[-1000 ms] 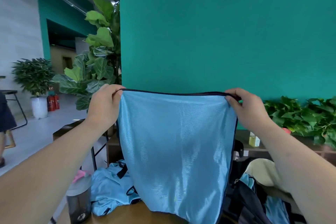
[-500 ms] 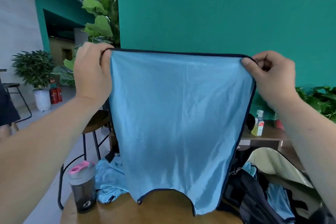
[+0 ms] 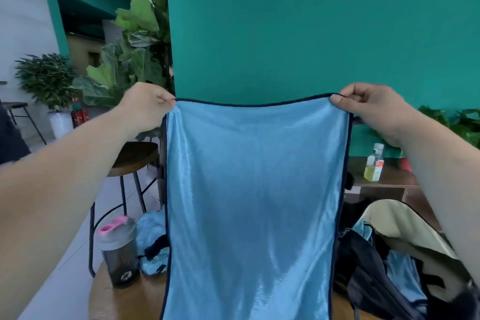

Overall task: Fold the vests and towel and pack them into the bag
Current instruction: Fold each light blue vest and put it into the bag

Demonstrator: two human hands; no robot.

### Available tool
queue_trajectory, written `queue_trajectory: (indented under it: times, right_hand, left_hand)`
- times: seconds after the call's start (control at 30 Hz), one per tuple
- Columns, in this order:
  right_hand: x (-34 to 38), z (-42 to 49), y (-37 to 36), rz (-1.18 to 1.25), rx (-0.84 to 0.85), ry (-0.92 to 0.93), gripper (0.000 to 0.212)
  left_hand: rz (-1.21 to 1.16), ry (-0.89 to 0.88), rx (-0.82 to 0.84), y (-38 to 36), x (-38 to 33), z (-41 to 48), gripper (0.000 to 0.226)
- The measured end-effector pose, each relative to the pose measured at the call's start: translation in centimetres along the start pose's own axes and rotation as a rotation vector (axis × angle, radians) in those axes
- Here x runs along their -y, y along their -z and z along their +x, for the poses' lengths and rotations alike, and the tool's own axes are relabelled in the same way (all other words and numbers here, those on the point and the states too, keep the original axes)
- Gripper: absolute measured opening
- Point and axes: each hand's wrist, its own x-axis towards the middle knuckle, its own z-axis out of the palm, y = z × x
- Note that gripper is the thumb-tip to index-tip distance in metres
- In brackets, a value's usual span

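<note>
The fingers [image 3: 166,101] of the left hand [image 3: 144,109] and the fingers [image 3: 337,99] of the right hand [image 3: 374,112] each pinch one top corner of the blue vest [image 3: 254,189]. They hold it up in the air over the tabletop [image 3: 122,304]. The cloth hangs straight down between the two arms, and its bottom end is out of view.

This looks like the start of a fold. To do it well, the person should keep both corners level and pulled apart, so the top edge is tight and the cloth hangs flat. Then the two corners can come together to fold it in half, or it can be laid flat on the tabletop. The cloth looks slippery, so a firm pinch will help.

The vest is big, light blue and shiny, with a thin dark line along its top and sides. It has soft ripples but no big creases. The dark bag [image 3: 368,275] lies open at the right, near the vest, with something blue inside. Another blue cloth [image 3: 152,226] lies bunched up at the left, just beside a bottle [image 3: 119,254] with a pink lid.
</note>
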Motion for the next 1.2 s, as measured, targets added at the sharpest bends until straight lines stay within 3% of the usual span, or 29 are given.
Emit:
queue_trajectory:
  times: [0.13,0.23,0.4,0.5,0.6,0.77,0.9,1.03,1.2]
  right_hand:
    - [-1.6,1.6,0.3,-0.17,0.084,-0.173,0.031]
    - [-2.4,3.2,-0.8,-0.167,-0.058,-0.218,0.026]
    - [-1.5,5.5,-2.8,0.064,-0.458,-0.108,0.013]
    - [-0.5,6.0,-2.7,0.095,-0.645,0.039,0.015]
    - [0.0,5.6,-2.7,0.11,-0.725,0.144,0.007]
    - [-0.2,2.2,-3.6,0.182,-0.774,0.228,0.004]
    - [-2.7,-3.9,-6.0,0.152,-0.789,0.236,0.005]
    - [-8.4,-13.2,-9.7,0.034,-0.75,0.048,0.004]
    - [-15.6,-25.6,-13.7,-0.079,-0.587,-0.207,0.008]
  left_hand:
    - [-0.115,0.19,0.188,-0.9,0.2,0.6,0.02]
    - [-0.265,0.2,0.221,-2.2,-0.6,1.3,0.018]
    - [-0.528,0.017,-0.005,-3.6,-2.7,3.7,0.01]
    - [-0.405,-0.227,-0.2,-3.6,-3.2,4.9,0.013]
    - [-0.393,-0.37,-0.311,-3.5,-3.2,5.0,0.017]
    - [-0.341,-0.534,-0.449,-4.2,-3.0,1.0,0.011]
    - [-0.303,-0.509,-0.505,-6.0,-0.1,-5.9,0.024]
    - [-0.268,-0.374,-0.377,-9.7,6.1,-14.7,0.02]
    - [-0.221,-0.201,-0.222,-14.0,13.1,-26.0,0.018]
